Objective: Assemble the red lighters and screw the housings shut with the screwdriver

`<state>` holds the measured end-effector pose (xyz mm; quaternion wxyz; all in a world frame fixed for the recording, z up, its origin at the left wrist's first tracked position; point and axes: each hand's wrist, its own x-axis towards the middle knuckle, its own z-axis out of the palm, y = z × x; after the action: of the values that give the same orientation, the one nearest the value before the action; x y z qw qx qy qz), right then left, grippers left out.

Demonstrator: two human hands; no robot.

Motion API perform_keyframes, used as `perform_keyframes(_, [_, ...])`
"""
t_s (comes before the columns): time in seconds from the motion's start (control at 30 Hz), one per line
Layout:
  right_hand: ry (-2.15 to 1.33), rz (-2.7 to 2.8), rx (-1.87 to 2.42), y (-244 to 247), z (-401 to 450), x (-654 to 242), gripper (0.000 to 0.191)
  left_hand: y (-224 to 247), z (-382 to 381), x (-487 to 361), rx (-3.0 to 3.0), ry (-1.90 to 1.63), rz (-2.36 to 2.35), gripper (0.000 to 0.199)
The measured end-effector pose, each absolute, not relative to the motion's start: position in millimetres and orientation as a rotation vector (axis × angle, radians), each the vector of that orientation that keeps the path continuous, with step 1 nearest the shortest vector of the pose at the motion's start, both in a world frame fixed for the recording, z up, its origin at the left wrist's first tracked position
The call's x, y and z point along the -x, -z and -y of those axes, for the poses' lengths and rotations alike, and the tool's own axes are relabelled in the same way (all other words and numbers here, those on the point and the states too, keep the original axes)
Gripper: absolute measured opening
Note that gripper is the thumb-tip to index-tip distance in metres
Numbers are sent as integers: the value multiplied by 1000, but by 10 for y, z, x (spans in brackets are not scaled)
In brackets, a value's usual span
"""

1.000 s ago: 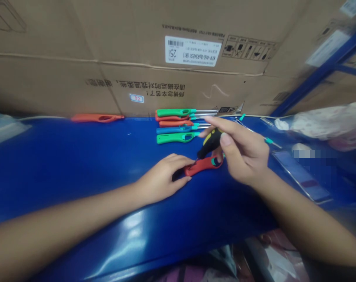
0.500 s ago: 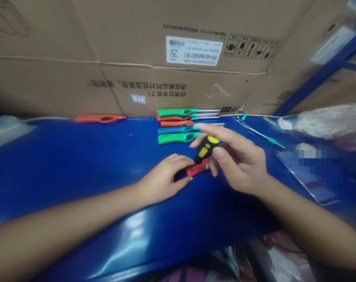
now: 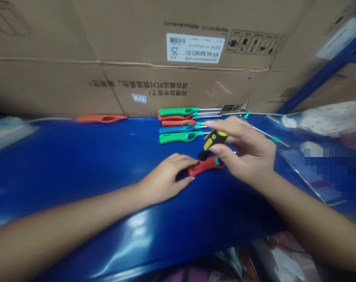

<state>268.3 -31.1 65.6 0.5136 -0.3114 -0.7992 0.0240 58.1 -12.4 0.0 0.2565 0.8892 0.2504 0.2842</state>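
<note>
A red long-nosed lighter (image 3: 206, 166) lies on the blue tabletop in front of me. My left hand (image 3: 172, 176) grips its handle end between thumb and fingers. In my right hand (image 3: 244, 150) is a stubby black-and-yellow screwdriver (image 3: 213, 141), held by thumb and fingers and tilted, its lower end at the lighter's handle close to my left fingertips. The screwdriver's tip is too small to make out. My right hand hides part of the lighter's front end. Just beyond, a green lighter (image 3: 175, 138) and a blue lighter (image 3: 174, 130) lie in a row with several others.
A large cardboard box (image 3: 137, 39) stands along the table's back. An orange lighter body (image 3: 97, 118) lies at the back left, near a plastic bag (image 3: 8, 133). To the right are a metal lighter tube (image 3: 261, 131), a phone (image 3: 310, 176) and a white patterned cloth bundle (image 3: 333, 117).
My right hand and the screwdriver's handle have shifted slightly right and tilted over, exposing more of the red lighter. My left hand keeps its hold on the lighter.
</note>
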Motion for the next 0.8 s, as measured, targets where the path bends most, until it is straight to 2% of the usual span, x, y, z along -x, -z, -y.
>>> perform_keyframes(0.1, [135,1898,710,-664,302,-2686,31,-2,126,-582,-2410,-778,-676,33])
perform_keyframes(0.3, [-202,1969,744,-676,339,-2671,35,-11,126,-580,-2397,-747,-686,31])
perform_keyframes(0.47, [139,1947,669,-703,331,-2685,33,-13,126,-582,-2379,-740,-673,34])
perform_keyframes(0.63, [-170,2000,749,-723,351,-2679,36,-25,128,-582,-2372,-745,-675,31])
perform_keyframes(0.8, [121,1893,726,-700,318,-2694,31,-30,130,-581,-2383,-761,-654,34])
